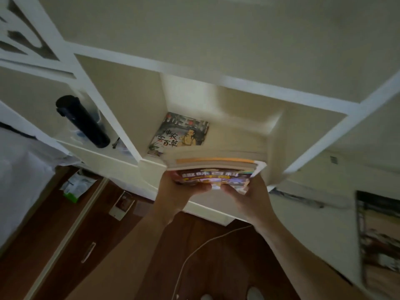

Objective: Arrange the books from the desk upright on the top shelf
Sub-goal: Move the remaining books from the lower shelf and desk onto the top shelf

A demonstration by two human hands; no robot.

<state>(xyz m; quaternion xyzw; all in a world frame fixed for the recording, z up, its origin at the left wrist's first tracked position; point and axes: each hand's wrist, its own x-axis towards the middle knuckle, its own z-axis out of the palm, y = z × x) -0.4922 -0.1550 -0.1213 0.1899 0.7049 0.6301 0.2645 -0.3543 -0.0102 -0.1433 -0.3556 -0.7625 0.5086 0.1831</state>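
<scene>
A stack of several books (pixel 216 164) is held up at the mouth of the white shelf compartment (pixel 275 152), its page edges facing me. Its lowest book has a colourful cover. My left hand (pixel 175 189) grips the stack's lower left corner and my right hand (pixel 244 191) grips its lower right, both reaching from below. Deeper in the same compartment an illustrated book (pixel 179 135) with Chinese characters leans against the left wall. The rest of the compartment behind the stack is hidden.
A dark bottle (pixel 83 121) stands in the compartment to the left. Below are a brown desk (pixel 216 256) with a white cable (pixel 194 252), a small card (pixel 122 205) and packets (pixel 75 187). A picture (pixel 381 241) hangs on the right wall.
</scene>
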